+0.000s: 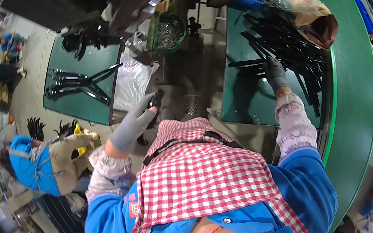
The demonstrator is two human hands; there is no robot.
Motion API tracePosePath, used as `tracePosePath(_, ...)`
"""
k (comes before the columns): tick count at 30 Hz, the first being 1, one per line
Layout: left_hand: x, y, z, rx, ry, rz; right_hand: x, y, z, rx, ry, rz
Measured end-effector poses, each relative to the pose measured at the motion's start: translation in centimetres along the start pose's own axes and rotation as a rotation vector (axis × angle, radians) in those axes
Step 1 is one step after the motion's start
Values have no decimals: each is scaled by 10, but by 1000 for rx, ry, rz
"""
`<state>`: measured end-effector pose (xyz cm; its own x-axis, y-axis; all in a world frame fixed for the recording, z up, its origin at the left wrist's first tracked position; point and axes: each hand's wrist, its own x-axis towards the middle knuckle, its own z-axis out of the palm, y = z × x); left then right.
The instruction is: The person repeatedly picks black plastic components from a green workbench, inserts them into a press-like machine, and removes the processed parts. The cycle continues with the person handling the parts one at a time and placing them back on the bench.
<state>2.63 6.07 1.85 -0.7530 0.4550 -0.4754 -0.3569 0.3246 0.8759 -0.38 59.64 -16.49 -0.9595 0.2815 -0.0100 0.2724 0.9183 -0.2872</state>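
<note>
Right hand (275,73), in a grey knit glove, laid on the heap of long black metal rods (284,44) spread over the green-topped work table (247,102); fingers curled down onto the near ends of the rods, though whether clamped round one or only pressing on it cannot be told. Left hand (132,124), gloved the same, raised well to the left of that table, fingers stretched nearly straight and touching a small dark part (155,101), not visibly closed around it. Beyond the far end of the heap, a brown paper bag (320,24) lying open-mouthed. Left of the table and farther off, a round green basket of small metal pieces (168,32). Farther left again, a second green table (85,83) carrying black forked frames (77,82).

Likely trouble: rods crossed loosely, so a pull on one could drag neighbours off the table's near edge. Small part held only at the fingertips, so liable to drop between the tables. Bag close enough to be snagged by a swinging rod end.
</note>
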Motion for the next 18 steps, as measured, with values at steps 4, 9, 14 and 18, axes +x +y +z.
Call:
tracePosePath(4, 12, 42, -18, 587, -23, 236, -30, -156, -97, 279, -243, -387)
tracePosePath(9, 14, 71, -46, 826, -2, 490, -62, -269, -173, 367, -190, -892)
tracePosePath(14, 9, 80, -86, 894, -5, 688, -51, -319, -193, 115, -423, -842)
tracePosePath(18, 3, 77, -122, 906, -103, 478, -42, -350, -184, 90, -495, -861)
